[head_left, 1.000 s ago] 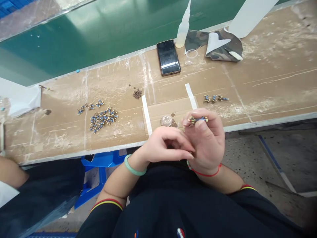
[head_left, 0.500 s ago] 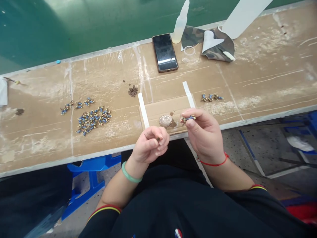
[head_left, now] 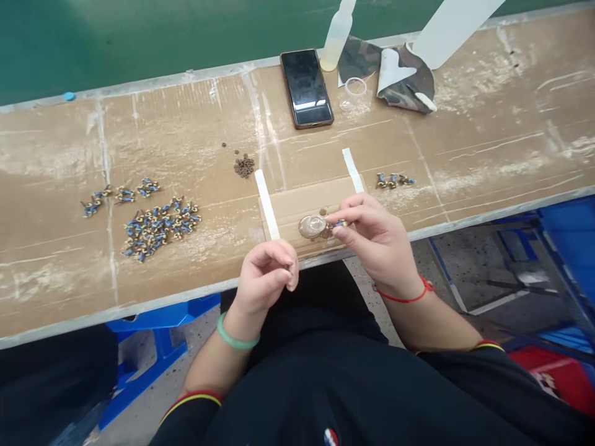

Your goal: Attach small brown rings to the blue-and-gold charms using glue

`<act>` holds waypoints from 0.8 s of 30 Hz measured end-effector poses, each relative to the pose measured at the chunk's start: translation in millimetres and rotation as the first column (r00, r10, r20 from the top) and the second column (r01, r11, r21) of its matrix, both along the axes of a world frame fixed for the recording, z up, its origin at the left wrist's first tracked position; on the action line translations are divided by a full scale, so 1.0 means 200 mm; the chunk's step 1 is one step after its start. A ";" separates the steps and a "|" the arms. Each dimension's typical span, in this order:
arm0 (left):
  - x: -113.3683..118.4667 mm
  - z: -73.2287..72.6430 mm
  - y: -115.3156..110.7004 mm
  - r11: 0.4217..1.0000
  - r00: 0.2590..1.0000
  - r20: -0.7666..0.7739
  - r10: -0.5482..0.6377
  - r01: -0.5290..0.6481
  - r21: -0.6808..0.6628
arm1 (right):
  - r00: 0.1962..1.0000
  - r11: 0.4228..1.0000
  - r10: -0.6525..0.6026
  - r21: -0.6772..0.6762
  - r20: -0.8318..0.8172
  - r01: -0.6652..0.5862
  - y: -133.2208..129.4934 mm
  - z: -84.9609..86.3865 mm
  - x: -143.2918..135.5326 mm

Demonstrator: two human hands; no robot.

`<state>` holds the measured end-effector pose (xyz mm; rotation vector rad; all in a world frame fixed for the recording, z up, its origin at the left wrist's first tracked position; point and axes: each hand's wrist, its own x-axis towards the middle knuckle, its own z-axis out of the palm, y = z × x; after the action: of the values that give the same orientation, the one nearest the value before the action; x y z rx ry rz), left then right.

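Observation:
Pinched in my right hand (head_left: 372,232) is a small blue and yellow figurine (head_left: 341,223), its end right beside a round blob of clear, glue-like stuff (head_left: 312,226). That blob sits on a piece of cardboard (head_left: 302,198) in front of me. Over the table's front edge, my left hand (head_left: 267,272) is closed, thumb against fingertips, on a tiny brownish piece (head_left: 288,267) mostly hidden by the fingers. A heap of similar figurines (head_left: 160,226) lies to the left, and a few more figurines (head_left: 393,180) stand in a row to the right.
Small brown discs (head_left: 244,165) are piled behind the cardboard. White strips (head_left: 266,204) lie at its sides. Farther back are a phone (head_left: 307,90), a squeeze bottle (head_left: 336,38), a clear ring (head_left: 356,87) and camouflage cloth (head_left: 404,83). A blue stool (head_left: 160,316) stands below the table.
My right hand has moved left and down, bringing the figurine to the edge of the clear blob. My left hand has drawn slightly left and toward me. The view has shifted a little.

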<state>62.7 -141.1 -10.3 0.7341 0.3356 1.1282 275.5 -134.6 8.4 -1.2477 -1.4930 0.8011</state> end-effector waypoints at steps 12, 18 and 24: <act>0.01 -0.02 -0.05 0.942 0.949 -0.118 0.291 -0.263 0.208 | 0.983 0.999 0.041 0.026 0.180 -0.046 0.01 0.00 0.01; 0.02 -0.02 -0.05 0.931 0.936 -0.135 0.325 -0.291 0.221 | 0.974 0.999 0.049 0.009 0.223 -0.052 0.01 0.00 0.00; 0.02 -0.05 -0.05 0.923 0.927 -0.146 0.346 -0.309 0.229 | 0.978 0.998 0.038 0.042 0.205 -0.047 0.00 0.00 0.01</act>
<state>66.1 -151.9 -20.4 0.9912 0.5201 1.4311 277.0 -134.1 8.0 -1.2975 -1.6987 0.6771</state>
